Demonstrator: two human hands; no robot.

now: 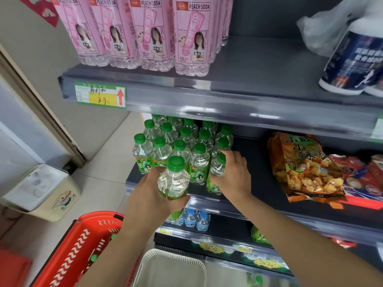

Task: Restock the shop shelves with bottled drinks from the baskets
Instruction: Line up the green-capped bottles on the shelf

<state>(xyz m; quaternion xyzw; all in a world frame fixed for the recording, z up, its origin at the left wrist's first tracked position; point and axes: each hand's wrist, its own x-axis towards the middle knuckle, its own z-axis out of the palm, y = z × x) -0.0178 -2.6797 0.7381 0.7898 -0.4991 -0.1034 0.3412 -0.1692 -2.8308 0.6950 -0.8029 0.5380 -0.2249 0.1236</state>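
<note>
My left hand [152, 196] grips a clear green-capped bottle [174, 179] upright, just in front of the middle shelf's edge [209, 201]. My right hand [233, 175] is wrapped round another green-capped bottle [217, 172] standing at the front right of the group. Several matching green-capped bottles [178, 141] stand in rows on that middle shelf. A red basket [83, 249] sits on the floor at lower left, and green caps show through its slots. A white basket [170, 268] stands below my arms.
Pink peach soda bottles [145, 34] fill the top shelf's left; dark blue bottles [354, 61] stand at its right. Orange snack bags [302, 168] lie right of the green bottles. Small blue-capped bottles [195, 219] stand on the lower shelf. A cream bin [41, 191] sits on the floor left.
</note>
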